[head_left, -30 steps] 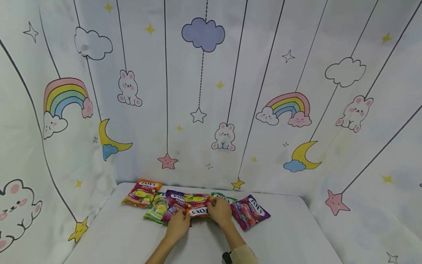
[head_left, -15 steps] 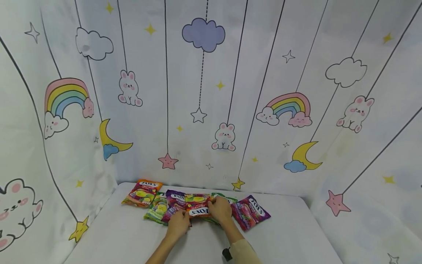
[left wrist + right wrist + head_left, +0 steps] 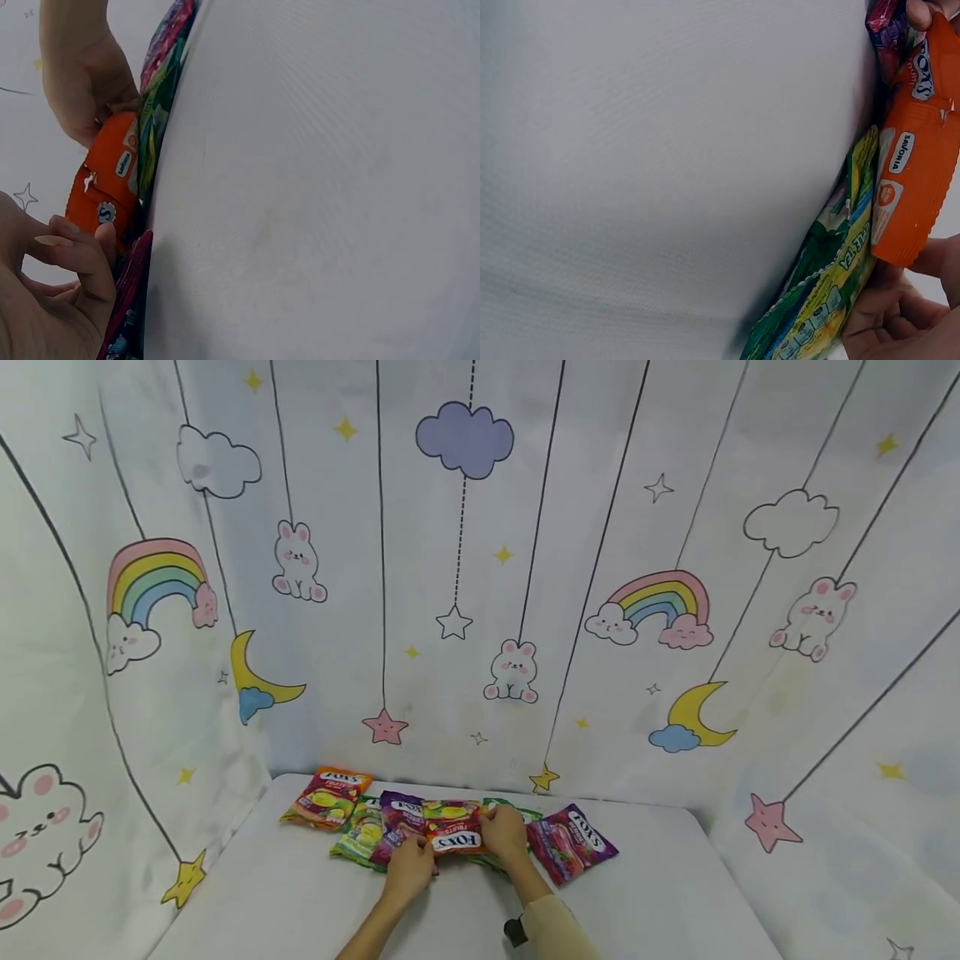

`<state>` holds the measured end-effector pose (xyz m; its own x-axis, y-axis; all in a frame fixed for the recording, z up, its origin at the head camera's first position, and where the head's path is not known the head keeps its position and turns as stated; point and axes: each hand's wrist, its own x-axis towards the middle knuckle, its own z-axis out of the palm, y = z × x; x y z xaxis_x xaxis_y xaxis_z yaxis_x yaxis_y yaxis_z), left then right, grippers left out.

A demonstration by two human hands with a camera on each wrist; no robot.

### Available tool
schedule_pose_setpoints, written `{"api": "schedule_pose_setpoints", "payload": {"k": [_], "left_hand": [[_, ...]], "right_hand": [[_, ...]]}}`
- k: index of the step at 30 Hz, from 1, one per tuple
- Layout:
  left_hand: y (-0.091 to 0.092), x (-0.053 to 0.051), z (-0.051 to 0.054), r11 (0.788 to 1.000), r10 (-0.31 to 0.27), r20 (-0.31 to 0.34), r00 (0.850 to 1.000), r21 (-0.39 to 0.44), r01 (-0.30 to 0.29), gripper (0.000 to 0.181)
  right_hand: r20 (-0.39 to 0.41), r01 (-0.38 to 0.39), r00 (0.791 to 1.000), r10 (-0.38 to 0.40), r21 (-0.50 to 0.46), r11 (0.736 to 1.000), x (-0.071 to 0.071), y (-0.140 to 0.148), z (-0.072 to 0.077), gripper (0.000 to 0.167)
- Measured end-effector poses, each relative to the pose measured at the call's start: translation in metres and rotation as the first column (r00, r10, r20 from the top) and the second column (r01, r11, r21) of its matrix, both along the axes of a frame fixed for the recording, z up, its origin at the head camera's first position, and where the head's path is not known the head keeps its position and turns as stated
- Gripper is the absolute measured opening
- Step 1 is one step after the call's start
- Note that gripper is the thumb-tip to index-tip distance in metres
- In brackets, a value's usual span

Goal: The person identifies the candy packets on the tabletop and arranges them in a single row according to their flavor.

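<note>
An orange-red candy bag lies between the two hands, over neighbouring bags. The left hand pinches its near left edge, beside a purple bag. At its right end, the right hand grips the bag's edge, above a green bag. In the left wrist view, the orange bag spans from the left hand to the other hand. The right wrist view shows the orange bag with the right hand's thumb and fingers at its end, next to a green-yellow bag.
On the white table, another orange bag lies at the far left and a green bag beside it. A purple bag lies to the right. A patterned cloth wall stands behind and at both sides.
The view has shifted slightly, so everything appears a little farther right. Both hands keep their hold on the orange bag, with no other clear movement.
</note>
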<state>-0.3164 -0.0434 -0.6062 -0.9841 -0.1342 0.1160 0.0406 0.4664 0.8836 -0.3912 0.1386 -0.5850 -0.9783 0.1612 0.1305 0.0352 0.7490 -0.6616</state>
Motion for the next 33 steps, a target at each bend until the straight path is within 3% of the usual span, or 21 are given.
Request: {"api": "schedule_pose_setpoints", "payload": {"k": [11, 20, 33], "left_hand": [[-0.0022, -0.0064, 0.0008, 0.999, -0.006, -0.035, 0.999, -0.037, 0.005, 0.024], [-0.001, -0.0006, -0.0027, 1.0, -0.008, -0.009, 1.0, 0.006, 0.008, 0.028], [-0.0028, -0.0001, -0.0045, 0.999, -0.026, 0.0, 1.0, 0.038, 0.026, 0.024]], "right_hand": [[0.028, 0.042, 0.999, -0.04, -0.073, 0.996, -0.0097, -0.0016, -0.0024, 0.008], [0.046, 0.07, 0.997, -0.066, -0.096, 0.993, -0.0045, -0.0034, -0.0069, 0.008], [-0.007, 0.065, 0.998, -0.066, -0.111, 0.992, 0.0003, -0.0058, -0.0051, 0.009]]}}
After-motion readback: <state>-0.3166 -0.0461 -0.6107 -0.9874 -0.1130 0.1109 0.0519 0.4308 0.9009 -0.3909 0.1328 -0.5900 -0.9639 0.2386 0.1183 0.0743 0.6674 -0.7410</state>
